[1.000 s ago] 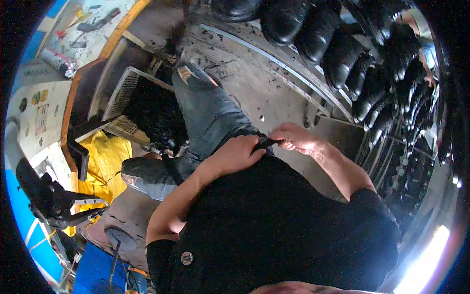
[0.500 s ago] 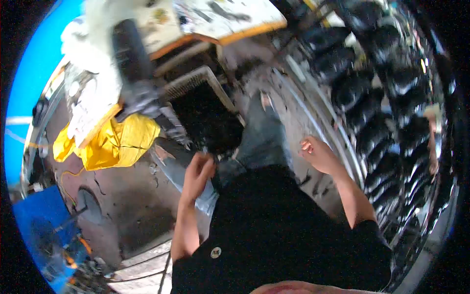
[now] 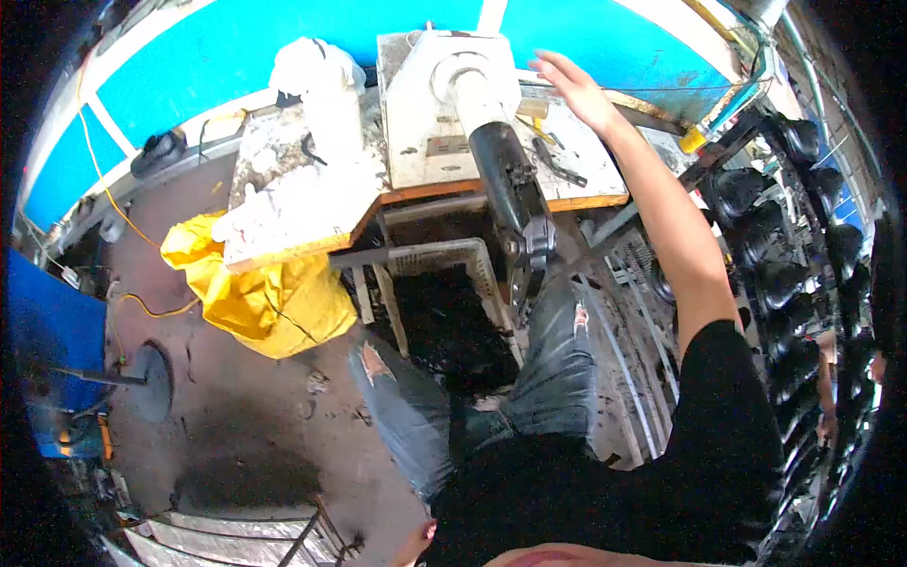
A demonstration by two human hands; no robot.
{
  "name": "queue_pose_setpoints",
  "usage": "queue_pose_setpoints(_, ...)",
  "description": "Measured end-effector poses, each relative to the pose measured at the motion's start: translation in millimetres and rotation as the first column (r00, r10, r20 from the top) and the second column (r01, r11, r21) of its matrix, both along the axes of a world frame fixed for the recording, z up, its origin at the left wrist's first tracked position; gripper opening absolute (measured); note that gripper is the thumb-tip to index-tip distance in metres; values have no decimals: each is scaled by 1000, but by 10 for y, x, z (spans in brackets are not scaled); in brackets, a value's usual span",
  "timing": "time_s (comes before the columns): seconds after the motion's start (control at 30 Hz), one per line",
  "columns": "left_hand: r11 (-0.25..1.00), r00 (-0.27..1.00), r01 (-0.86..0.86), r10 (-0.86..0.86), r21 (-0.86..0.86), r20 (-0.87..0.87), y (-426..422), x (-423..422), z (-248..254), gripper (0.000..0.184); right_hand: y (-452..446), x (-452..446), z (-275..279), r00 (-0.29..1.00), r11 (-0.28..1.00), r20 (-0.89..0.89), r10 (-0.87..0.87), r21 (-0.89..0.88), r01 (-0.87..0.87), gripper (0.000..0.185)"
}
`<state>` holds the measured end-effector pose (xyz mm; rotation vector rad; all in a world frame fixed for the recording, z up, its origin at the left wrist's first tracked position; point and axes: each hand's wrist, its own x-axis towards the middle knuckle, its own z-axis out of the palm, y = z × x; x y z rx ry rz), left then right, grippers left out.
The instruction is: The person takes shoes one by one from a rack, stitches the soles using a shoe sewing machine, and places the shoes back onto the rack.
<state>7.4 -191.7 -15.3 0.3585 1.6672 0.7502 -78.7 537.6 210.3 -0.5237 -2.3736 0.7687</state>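
My right hand [image 3: 574, 87] is raised beside the white machine [image 3: 416, 104], fingers stretched out and nothing in them. From the machine's round front a black cylinder with a metal jointed end [image 3: 510, 180] sticks out towards me, apart from the hand. Below the hand, on the worktable [image 3: 590, 180], lies a dark hand tool [image 3: 559, 163], its kind unclear. At the bottom edge a little skin of my left arm or hand [image 3: 416, 546] shows; the fingers cannot be made out.
A crate [image 3: 484, 260] of black scraps stands between my legs. Left of it slumps a yellow sack [image 3: 283, 307]. A white plastic bag [image 3: 326, 90] sits on the table. Racks of shiny black rounded pieces [image 3: 784, 274] line the right side. A round disc [image 3: 154, 381] stands at left.
My right hand has gone from beside my leg up to the machine, its fingers now stretched. My left hand has dropped from my lap to the bottom edge. The view has shifted towards the table.
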Motion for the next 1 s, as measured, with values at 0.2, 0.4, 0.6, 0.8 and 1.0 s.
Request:
queue_pose_setpoints(0.2,997,981,-54,43,-51,-187,512,-126,140,15,564,-1190,36,953,916,49,300,-294,-273,51)
queue_pose_setpoints(0.4,997,932,55,-74,-62,-354,1576,-544,110,19,1433,-2255,-1013,977,864,-32,209,475,-169,47)
queue_pose_setpoints(0.6,977,868,202,-213,-74,-449,2511,-701,168,24,670,-1556,-287,948,946,320,-3,307,-100,66)
queue_pose_setpoints(0.8,954,833,291,-289,-70,-472,2858,-637,236,30,676,-1539,-340,971,888,240,-7,448,-105,63)
queue_pose_setpoints(1.0,936,815,352,-320,-28,-483,2686,-577,277,36,634,-307,-73,992,985,-89,92,154,-78,52)
